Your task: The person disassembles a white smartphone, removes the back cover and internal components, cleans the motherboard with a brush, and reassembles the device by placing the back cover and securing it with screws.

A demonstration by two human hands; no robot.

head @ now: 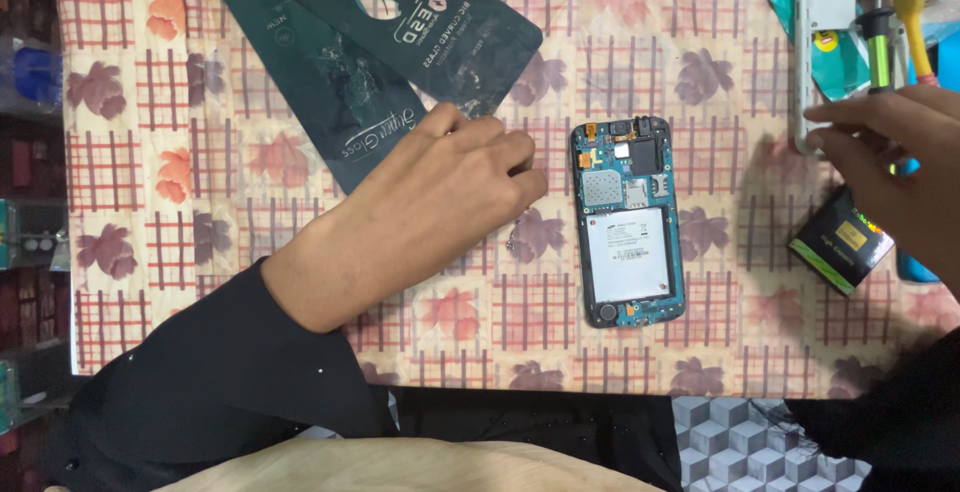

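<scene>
The opened phone (628, 222), its back cover off and its blue circuit board and silver battery showing, lies flat on the desk (300, 282) with its long axis running away from the person, camera end farthest. It sits between the two hands. The left hand (440, 202) rests palm down on the patterned cloth just to the phone's left, so the phone lies to the right of its fingers (520, 167); these are loosely curled, pointing toward the phone's upper half, close but not touching it, and they hold nothing. The right hand (900, 152) is farther off, up at the right edge by the pale phone frame (830, 12) and the green-handled tool (880, 52). Its fingers are bent downward near the frame's lower edge; whether they grip anything cannot be told. A small black box (840, 242) lies just below that hand. The left hand is the nearer to the phone.
</scene>
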